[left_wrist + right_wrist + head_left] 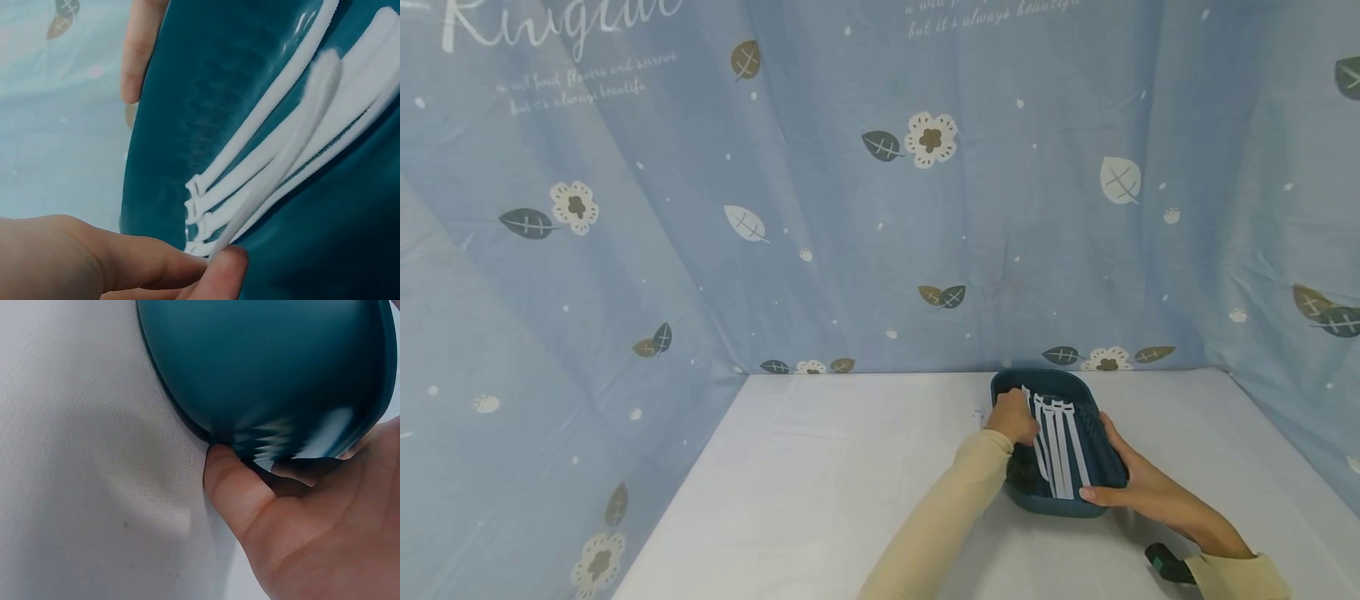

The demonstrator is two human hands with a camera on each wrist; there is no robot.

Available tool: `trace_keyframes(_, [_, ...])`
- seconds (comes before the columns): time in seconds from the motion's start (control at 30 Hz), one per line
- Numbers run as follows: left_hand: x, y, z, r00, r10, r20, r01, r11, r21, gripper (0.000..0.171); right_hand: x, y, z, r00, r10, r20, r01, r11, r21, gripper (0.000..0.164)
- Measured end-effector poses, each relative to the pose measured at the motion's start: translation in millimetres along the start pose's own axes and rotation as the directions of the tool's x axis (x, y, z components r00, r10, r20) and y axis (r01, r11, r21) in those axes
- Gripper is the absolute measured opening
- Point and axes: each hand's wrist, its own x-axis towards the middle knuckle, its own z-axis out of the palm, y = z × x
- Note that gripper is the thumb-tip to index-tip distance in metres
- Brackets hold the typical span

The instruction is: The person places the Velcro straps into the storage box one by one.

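Observation:
A dark teal tray [1060, 506] with rounded corners stands at the back right of the table. Several flat white fabric straps [1062, 454], each with a slotted head, lie side by side in it. My left hand [1013, 417] reaches over the tray's left side. Close up in the left wrist view, its thumb and forefinger pinch one white strap [269, 178] near the head end, above the others. My right hand [1131, 483] grips the tray's right side, its thumb at the near right corner. The right wrist view shows that thumb against the rim.
A white cloth covers the table [820, 467]. Behind and beside it hangs a blue curtain [850, 208] printed with leaves and flowers. A small pale item [977, 418] lies left of the tray. A black device [1168, 564] sits at my right wrist.

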Motion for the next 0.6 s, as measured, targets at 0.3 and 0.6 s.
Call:
trace_keyframes(0.3, [25.2,-16.1,28.2,0.999,0.033,0.038,-0.032,0.999,-0.010,0.017,-0.8,0.2,-0.5,1.000,-0.013,0.012,0.013,1.000,0.005,0.122])
trace_keyframes(0.6, [12.6,-3.9,18.0,0.998,0.007,0.068,-0.004,0.999,-0.048,0.016,0.5,1.1,-2.4,1.000,-0.017,0.025,0.016,1.000,0.021,0.121])
